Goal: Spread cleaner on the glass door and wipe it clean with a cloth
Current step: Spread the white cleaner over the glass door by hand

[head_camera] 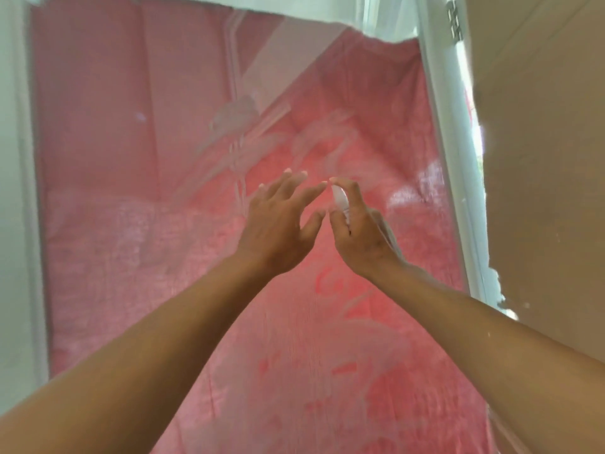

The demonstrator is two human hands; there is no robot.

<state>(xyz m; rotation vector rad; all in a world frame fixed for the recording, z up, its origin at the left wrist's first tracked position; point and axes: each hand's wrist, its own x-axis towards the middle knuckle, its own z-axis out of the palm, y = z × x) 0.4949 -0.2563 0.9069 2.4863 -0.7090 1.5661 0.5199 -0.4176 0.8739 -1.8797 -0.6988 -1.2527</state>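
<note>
I am seeing the right hand (358, 231) gripping a small white spray bottle (340, 199); just left of that grip, the left hand (278, 229) is spreading released fingers against the smeared pink-backed glass door (147, 158).

The glass door (203, 198) fills the middle of the frame from top to bottom, inside a white frame, and a pink cloth shows through the pane. Whitish smears of cleaner (314, 149) lie on the glass, mostly in the centre and lower right. A small white cleaner bottle (340, 201) stands at the centre, its lower part hidden.
</note>
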